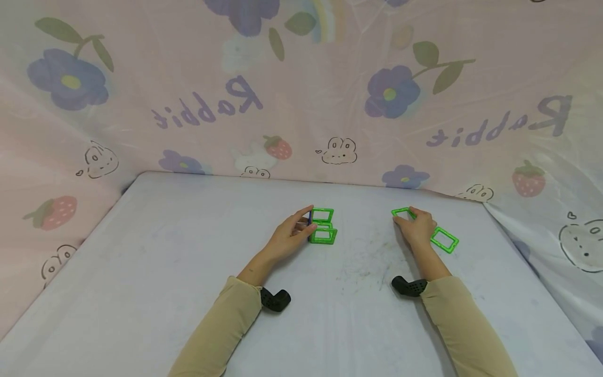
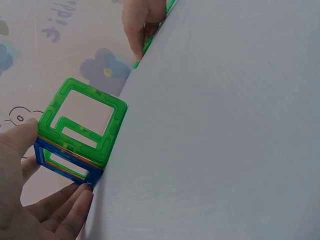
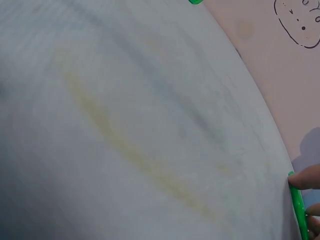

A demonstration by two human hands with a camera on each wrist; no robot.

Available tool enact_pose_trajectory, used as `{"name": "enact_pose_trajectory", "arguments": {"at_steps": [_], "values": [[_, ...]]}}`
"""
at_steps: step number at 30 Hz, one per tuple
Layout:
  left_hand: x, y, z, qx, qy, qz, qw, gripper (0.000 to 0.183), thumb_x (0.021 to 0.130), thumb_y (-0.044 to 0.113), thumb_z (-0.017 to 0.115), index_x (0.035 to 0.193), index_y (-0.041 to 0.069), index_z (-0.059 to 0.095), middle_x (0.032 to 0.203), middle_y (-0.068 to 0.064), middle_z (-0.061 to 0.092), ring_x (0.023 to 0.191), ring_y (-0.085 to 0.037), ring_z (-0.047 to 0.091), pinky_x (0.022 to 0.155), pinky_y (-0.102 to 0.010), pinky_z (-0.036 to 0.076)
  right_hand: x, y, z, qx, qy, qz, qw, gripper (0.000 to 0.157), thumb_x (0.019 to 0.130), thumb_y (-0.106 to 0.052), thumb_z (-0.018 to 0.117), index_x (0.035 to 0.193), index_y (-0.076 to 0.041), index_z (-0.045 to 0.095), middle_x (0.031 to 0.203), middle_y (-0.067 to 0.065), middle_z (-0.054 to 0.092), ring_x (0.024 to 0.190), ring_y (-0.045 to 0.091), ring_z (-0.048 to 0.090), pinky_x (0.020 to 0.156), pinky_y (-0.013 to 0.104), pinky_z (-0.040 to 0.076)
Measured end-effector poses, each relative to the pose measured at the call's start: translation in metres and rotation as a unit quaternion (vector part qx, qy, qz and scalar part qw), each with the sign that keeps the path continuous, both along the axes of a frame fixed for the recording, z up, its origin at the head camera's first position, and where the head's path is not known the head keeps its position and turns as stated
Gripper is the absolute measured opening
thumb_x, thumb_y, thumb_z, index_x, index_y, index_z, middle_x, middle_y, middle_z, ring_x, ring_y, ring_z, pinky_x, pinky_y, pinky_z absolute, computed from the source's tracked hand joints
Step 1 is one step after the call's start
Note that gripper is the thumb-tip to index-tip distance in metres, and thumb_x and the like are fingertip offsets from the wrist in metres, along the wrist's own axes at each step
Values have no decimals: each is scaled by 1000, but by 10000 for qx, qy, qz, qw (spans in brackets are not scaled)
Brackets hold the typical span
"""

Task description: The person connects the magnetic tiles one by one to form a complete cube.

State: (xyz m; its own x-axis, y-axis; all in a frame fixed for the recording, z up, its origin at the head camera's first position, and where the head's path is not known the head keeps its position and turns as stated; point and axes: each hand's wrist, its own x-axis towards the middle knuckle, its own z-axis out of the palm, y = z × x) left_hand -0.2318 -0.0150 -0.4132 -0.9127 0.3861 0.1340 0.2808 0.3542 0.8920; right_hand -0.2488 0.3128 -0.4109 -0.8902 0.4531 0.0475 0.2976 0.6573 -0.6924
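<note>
My left hand (image 1: 285, 235) holds a small box-like build of magnetic tiles, with thumb and fingertips on its blue square tile (image 2: 94, 177). Green square tiles (image 2: 115, 120) stand out from the blue one, away from the palm. In the head view the build's lower green tile (image 1: 322, 242) sits at the tabletop. Over on the right, my right hand (image 1: 416, 228) pinches a loose green magnetic tile (image 1: 399, 211) low on the table. The right wrist view catches only that tile's edge (image 3: 298, 205) and some fingertips.
Another green square tile (image 1: 452, 247) lies flat just right of my right hand. The white tabletop (image 1: 188, 251) carries faint coloured smudges between the hands. A printed curtain (image 1: 301, 94) hangs along the back and sides. Each wrist bears a black device (image 1: 277, 301).
</note>
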Motion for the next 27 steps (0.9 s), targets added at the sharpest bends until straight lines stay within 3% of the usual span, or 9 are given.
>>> {"name": "enact_pose_trajectory", "arguments": {"at_steps": [6,12,17,27], "values": [[-1,0,-2,-15,-48,20,10000,55,98,29,55,149,19,36,132,-16,54,112,-27,58,98,-43,46,0,-1,2,-124,-97,-59,9999,62,89,-25,63,141,4,43,142,33,37,125,50,32,103,54,26],[0,1,-1,-30,-79,75,9999,55,98,30,56,149,20,37,132,-15,55,112,-26,58,98,-42,46,-1,-2,4,-506,-59,-3,9987,64,89,-25,64,143,2,41,146,27,38,135,47,30,112,52,25],[1,1,0,-33,-95,82,9999,55,98,30,56,149,19,37,132,-15,55,112,-27,58,98,-42,46,0,-2,3,-917,67,9,9958,64,90,-26,63,144,-1,40,147,23,39,138,38,33,111,45,32],[2,0,1,-33,-30,56,10000,54,98,29,56,149,20,37,132,-16,54,112,-28,58,98,-42,46,1,-9,6,-1244,570,160,9905,65,89,-31,67,143,-3,43,146,20,43,133,35,41,107,43,38]]}}
